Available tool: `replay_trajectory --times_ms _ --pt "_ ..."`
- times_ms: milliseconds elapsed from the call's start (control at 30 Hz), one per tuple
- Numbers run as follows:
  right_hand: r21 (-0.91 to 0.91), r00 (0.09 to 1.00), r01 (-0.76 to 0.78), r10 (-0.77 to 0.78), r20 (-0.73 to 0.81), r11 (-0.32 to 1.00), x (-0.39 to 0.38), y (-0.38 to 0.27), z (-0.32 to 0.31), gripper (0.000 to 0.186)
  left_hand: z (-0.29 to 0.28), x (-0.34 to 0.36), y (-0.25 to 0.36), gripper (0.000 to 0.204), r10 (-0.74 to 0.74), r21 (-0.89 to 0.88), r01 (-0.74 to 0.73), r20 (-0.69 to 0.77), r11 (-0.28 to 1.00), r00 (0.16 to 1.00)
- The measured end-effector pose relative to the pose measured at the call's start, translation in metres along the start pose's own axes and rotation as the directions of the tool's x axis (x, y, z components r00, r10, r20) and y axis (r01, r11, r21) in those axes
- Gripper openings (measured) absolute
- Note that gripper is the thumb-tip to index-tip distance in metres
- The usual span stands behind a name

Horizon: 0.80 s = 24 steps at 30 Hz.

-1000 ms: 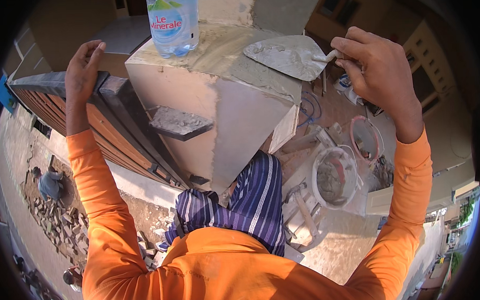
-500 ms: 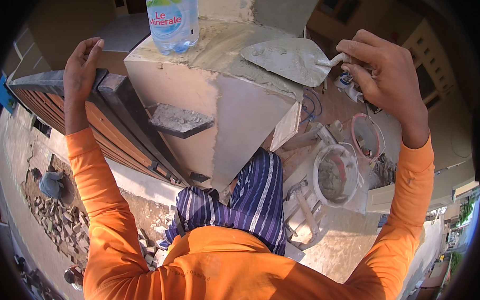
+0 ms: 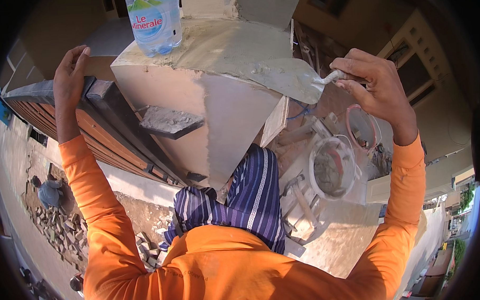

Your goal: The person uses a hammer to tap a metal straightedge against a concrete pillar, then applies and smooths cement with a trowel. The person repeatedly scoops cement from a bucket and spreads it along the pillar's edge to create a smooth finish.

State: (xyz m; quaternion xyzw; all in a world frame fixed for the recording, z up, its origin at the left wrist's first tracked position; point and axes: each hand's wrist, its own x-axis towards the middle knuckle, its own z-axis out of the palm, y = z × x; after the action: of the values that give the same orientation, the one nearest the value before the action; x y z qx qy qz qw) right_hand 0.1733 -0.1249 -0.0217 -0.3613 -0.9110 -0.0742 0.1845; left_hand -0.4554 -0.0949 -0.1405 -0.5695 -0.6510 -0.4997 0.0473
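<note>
My right hand (image 3: 374,87) grips the handle of a trowel (image 3: 288,78), whose blade is coated in wet grey mortar. The blade lies low over the right front edge of a plastered wall top (image 3: 215,45), its heel sticking out past the edge. Whether the whole blade touches the mortar I cannot tell. My left hand (image 3: 70,76) is raised beside the dark top rail of a gate (image 3: 42,89), fingers stretched up and nothing visible in them. A clear plastic water bottle (image 3: 155,26) stands on the wall top, between my hands.
A mortar-smeared slab (image 3: 171,120) juts from the wall's front face. Below right stand a white bucket of mortar (image 3: 331,168) and a reddish-rimmed bucket (image 3: 362,125), near a hammer (image 3: 303,203) and wood scraps. At lower left, a person (image 3: 50,192) crouches by broken paving pieces (image 3: 60,225).
The trowel has slid slightly right and toward me along the wall's edge, its blade now lower and flatter. The view has shifted a little; my left hand stays by the gate.
</note>
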Motion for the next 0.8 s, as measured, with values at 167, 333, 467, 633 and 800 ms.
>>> replay_trajectory --times_ms 167,333,467,633,800 --pt "-0.114 0.981 -0.192 0.192 -0.012 0.975 -0.022 0.014 -0.021 0.034 -0.001 0.003 -0.011 0.049 0.001 -0.054 0.000 0.022 0.999 1.000" --pt "-0.037 0.983 -0.173 0.170 -0.072 0.984 -0.027 0.012 -0.030 0.032 0.003 0.002 -0.006 0.046 0.017 -0.029 -0.017 -0.002 0.999 1.000" --pt "-0.203 0.991 0.097 -0.113 -0.068 0.974 -0.013 0.002 -0.011 0.031 0.002 -0.001 0.007 0.045 0.009 0.010 -0.008 -0.013 1.000 1.000" --pt "-0.324 0.994 0.011 -0.046 -0.103 0.946 0.009 0.010 0.003 0.025 -0.002 -0.005 0.012 0.044 -0.011 0.091 0.013 -0.021 0.996 1.000" --pt "-0.430 0.979 -0.198 0.201 -0.039 0.881 0.008 0.023 -0.007 0.026 -0.004 -0.007 0.012 0.044 0.034 0.011 -0.034 -0.008 0.999 0.999"
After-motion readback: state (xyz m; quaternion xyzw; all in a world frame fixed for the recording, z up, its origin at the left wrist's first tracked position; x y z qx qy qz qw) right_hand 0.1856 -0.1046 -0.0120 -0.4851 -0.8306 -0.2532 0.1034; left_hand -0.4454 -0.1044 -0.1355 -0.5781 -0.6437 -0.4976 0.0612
